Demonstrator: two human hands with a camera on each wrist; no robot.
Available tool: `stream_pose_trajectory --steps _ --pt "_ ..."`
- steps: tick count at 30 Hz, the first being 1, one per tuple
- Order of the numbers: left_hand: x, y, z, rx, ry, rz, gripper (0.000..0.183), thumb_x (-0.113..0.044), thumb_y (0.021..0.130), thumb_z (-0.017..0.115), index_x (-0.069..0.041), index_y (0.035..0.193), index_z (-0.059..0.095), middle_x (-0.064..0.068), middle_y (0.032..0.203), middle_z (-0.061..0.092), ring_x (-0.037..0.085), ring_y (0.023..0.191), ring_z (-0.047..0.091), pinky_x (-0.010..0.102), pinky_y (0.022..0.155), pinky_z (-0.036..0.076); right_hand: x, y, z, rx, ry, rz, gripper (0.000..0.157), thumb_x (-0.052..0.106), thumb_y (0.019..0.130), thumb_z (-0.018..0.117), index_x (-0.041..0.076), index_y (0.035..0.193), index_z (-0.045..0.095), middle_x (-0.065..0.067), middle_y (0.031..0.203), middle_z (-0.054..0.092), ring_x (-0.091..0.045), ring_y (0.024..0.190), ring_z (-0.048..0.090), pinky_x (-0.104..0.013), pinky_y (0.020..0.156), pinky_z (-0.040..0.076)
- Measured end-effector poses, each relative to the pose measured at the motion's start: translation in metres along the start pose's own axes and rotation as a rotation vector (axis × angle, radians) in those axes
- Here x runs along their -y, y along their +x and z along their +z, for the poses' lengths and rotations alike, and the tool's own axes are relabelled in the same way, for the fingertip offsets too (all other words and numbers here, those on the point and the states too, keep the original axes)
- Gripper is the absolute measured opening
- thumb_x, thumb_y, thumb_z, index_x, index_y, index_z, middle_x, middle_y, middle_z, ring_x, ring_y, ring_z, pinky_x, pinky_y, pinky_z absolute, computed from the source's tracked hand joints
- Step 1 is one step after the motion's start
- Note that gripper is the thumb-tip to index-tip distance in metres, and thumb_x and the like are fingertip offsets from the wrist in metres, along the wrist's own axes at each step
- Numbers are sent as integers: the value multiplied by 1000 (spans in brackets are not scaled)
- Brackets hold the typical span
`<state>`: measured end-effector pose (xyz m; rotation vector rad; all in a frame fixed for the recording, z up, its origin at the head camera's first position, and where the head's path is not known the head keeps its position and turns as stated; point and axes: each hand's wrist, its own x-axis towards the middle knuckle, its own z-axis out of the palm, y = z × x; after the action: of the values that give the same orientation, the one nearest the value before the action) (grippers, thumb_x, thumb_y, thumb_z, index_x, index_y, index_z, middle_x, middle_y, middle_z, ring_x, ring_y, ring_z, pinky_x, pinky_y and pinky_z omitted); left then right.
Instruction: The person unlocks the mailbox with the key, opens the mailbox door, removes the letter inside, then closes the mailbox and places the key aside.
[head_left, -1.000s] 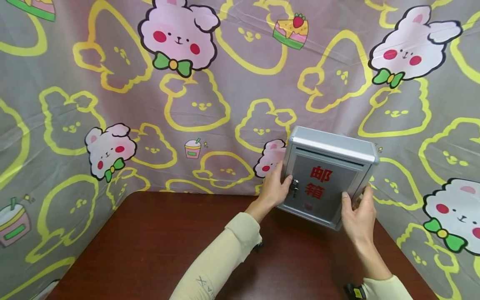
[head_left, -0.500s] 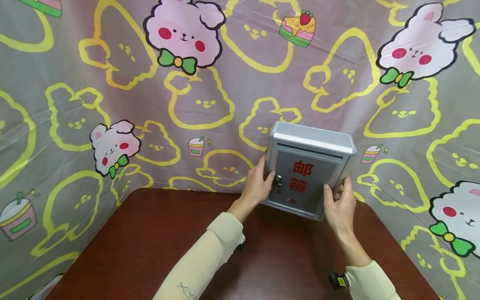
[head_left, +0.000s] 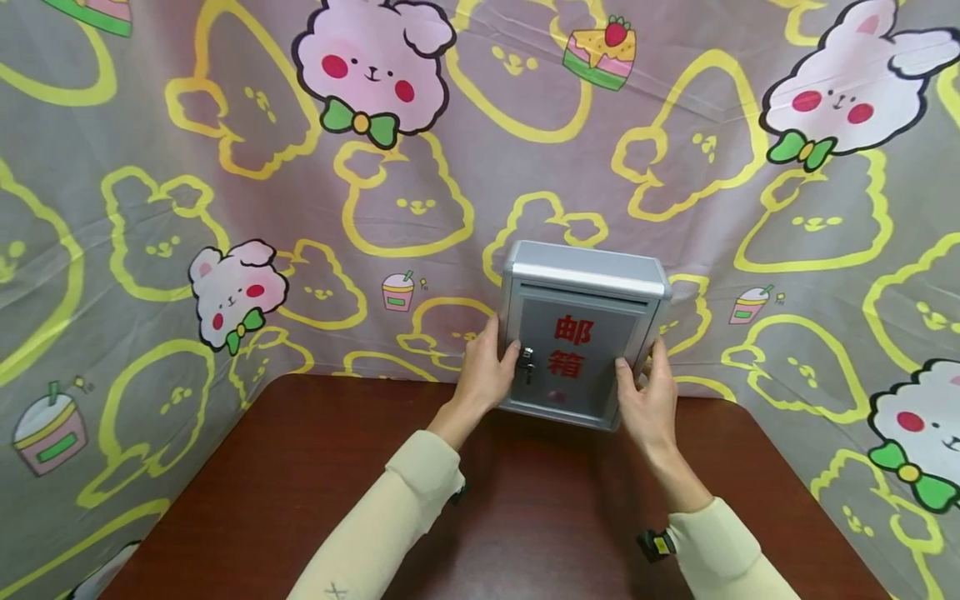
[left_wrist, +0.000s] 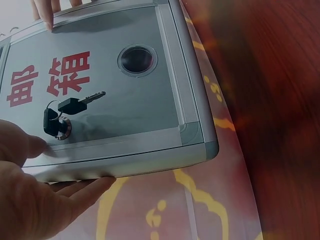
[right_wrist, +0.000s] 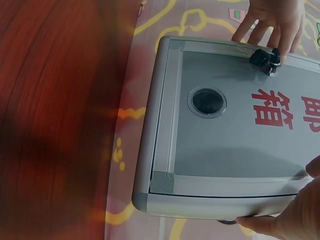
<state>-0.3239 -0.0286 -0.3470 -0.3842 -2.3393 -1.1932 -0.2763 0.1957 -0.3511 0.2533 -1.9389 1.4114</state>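
Observation:
A silver-grey metal mailbox (head_left: 585, 333) with red characters on its door is held up above the table, tilted slightly. My left hand (head_left: 483, 372) grips its left side, thumb on the front frame beside the lock. My right hand (head_left: 651, 406) grips the right side, thumb on the front edge and fingers around the side. In the left wrist view, a pair of black-headed keys (left_wrist: 72, 106) hangs from the door lock (left_wrist: 64, 128). A round dark window (left_wrist: 137, 60) sits low on the door. A slot (head_left: 585, 293) runs under the mailbox's top. Its back is hidden.
Beneath the mailbox lies a dark red-brown wooden table (head_left: 300, 500). A patterned cloth (head_left: 420, 192) with cartoon rabbits hangs behind the table and along both sides. A dark strap-mounted device (head_left: 656, 545) is on the right wrist.
Both hands have carried the mailbox leftward in the head view, from the right side toward the middle of the table. The grip looks the same, and the view has shifted slightly.

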Motion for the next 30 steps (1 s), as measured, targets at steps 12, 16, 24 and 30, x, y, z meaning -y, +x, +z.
stream_pose_trajectory --steps 12,16,24,30 --pt "21 -10 -19 -30 -33 -47 58 -19 103 61 -2 154 39 23 141 59 34 129 58 48 108 47 -20 2 28 68 5 -9 57 -2 98 59 6 153 43 -25 133 59 -43 118 61 -8 74 48" --pt "27 -12 -25 -46 -2 -55 57 -20 103 61 0 153 40 24 141 59 35 128 59 49 108 47 -28 3 38 71 -8 -11 63 -1 98 61 11 157 41 -22 136 61 -40 118 62 -20 80 53" --pt "36 -14 -40 -58 5 -80 58 -20 103 61 1 153 39 24 142 58 35 127 59 50 108 47 -25 6 56 106 0 0 53 -1 97 61 7 148 48 -22 124 65 -31 111 65 -46 83 56" --pt "44 -17 -47 -77 20 -99 58 -22 103 61 0 152 41 25 138 60 36 124 61 50 106 48 -26 4 66 119 -5 2 55 -2 97 62 7 149 48 -21 125 60 -31 106 65 -49 80 59"
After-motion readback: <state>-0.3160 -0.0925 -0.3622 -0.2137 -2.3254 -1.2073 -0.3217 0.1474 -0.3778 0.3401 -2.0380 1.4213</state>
